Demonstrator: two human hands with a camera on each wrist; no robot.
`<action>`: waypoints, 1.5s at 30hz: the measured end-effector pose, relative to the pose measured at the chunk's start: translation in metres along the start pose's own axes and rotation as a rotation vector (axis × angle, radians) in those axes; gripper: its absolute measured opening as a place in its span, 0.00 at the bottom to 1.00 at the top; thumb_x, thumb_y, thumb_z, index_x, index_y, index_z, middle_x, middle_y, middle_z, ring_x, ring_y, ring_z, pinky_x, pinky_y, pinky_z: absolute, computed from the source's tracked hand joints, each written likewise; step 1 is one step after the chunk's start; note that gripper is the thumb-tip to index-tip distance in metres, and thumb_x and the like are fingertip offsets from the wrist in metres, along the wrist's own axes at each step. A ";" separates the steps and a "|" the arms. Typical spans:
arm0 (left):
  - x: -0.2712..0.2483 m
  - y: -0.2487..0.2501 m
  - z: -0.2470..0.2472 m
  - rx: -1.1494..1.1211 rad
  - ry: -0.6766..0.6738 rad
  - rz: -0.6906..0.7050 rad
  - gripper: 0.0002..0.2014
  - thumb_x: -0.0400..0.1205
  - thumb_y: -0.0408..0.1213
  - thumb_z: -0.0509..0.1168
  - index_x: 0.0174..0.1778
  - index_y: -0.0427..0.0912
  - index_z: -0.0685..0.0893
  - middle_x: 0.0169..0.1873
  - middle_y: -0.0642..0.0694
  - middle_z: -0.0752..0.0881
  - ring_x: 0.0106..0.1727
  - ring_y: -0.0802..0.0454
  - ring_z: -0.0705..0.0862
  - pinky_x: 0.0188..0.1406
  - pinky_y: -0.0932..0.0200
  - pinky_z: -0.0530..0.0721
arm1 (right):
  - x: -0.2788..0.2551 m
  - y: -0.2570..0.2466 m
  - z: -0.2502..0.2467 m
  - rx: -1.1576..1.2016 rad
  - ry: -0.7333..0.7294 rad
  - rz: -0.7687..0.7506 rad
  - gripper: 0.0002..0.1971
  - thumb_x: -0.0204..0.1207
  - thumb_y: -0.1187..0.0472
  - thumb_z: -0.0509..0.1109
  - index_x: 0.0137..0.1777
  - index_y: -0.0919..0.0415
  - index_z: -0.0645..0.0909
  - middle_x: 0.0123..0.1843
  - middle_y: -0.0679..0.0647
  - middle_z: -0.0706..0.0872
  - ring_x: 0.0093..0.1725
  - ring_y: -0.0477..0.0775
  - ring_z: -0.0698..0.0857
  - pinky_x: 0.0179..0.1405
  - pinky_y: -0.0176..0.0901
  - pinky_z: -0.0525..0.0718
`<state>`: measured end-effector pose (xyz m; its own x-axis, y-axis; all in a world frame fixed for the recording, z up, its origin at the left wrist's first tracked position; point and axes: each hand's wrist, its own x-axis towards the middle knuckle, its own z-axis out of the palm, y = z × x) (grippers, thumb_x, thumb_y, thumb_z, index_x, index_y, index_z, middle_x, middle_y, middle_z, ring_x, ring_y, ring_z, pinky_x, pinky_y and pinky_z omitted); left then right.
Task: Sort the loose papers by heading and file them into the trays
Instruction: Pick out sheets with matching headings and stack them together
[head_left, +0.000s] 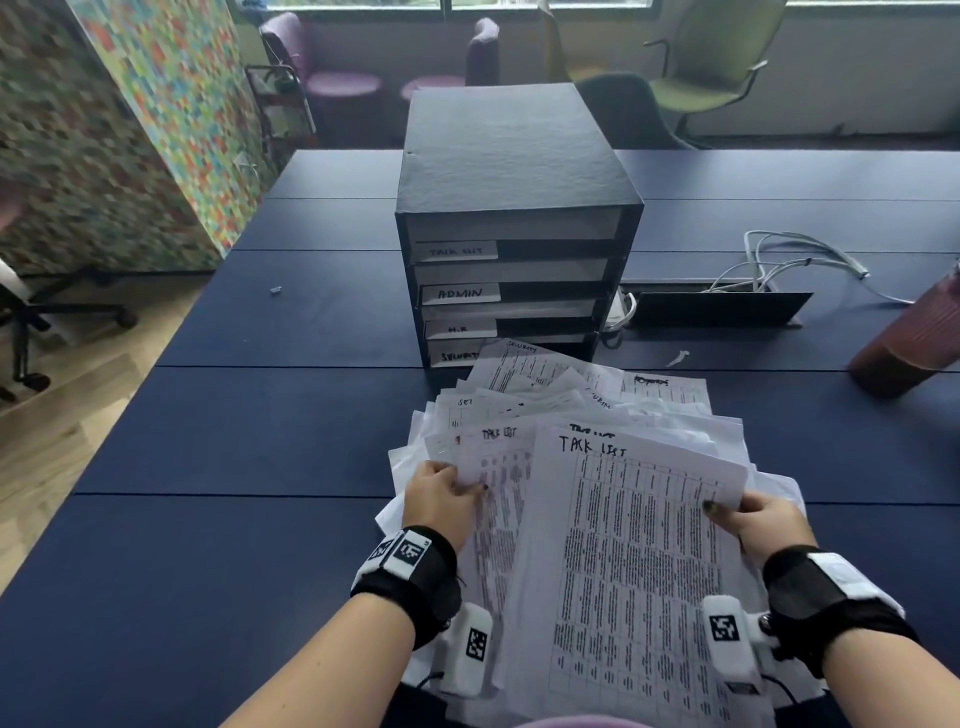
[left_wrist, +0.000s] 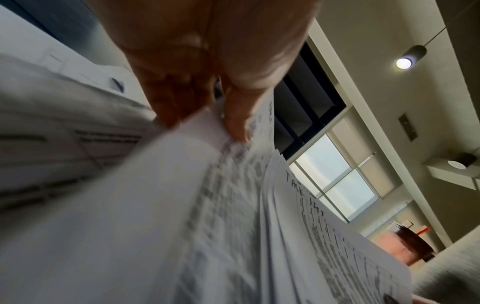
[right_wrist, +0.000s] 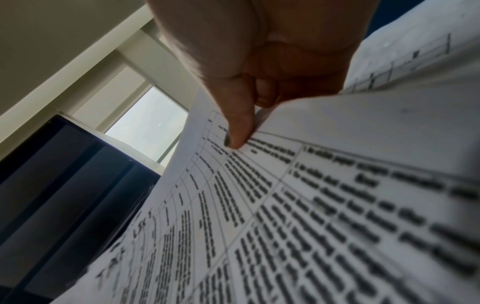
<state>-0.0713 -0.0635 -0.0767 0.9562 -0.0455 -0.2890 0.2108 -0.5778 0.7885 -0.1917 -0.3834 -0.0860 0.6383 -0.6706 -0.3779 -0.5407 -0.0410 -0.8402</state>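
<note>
On table (head_left: 260, 415), four trays (head_left: 511, 291), two hands (head_left: 441, 501)

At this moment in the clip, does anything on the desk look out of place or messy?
Yes. The loose papers lie fanned and skewed against the tray unit, partly covering its bottom SECURITY label. A small white scrap lies on the table, and loose cables spill out of the desk's open cable slot. Nothing looks damaged.
</note>
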 end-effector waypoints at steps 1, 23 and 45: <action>0.003 -0.002 -0.002 0.013 0.056 -0.004 0.11 0.76 0.39 0.73 0.47 0.34 0.85 0.52 0.49 0.77 0.52 0.51 0.79 0.50 0.66 0.74 | -0.001 -0.001 0.001 0.006 0.001 -0.002 0.09 0.68 0.71 0.77 0.49 0.67 0.86 0.40 0.57 0.88 0.50 0.62 0.87 0.64 0.59 0.80; 0.028 0.120 -0.145 -0.589 0.428 0.538 0.12 0.82 0.36 0.59 0.48 0.60 0.81 0.46 0.58 0.86 0.53 0.56 0.86 0.56 0.52 0.84 | -0.017 -0.024 0.008 0.106 -0.117 -0.158 0.10 0.73 0.71 0.70 0.44 0.54 0.81 0.31 0.42 0.89 0.32 0.37 0.84 0.31 0.19 0.78; -0.001 0.062 -0.015 -0.388 -0.175 0.146 0.12 0.85 0.32 0.59 0.47 0.53 0.84 0.43 0.54 0.89 0.49 0.51 0.86 0.54 0.53 0.83 | -0.022 -0.069 0.025 0.324 -0.184 -0.203 0.28 0.52 0.40 0.84 0.46 0.55 0.82 0.45 0.52 0.90 0.57 0.65 0.85 0.62 0.61 0.81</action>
<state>-0.0559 -0.0868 -0.0191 0.9400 -0.2603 -0.2204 0.1682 -0.2081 0.9635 -0.1543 -0.3473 -0.0293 0.8173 -0.5282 -0.2304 -0.2123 0.0956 -0.9725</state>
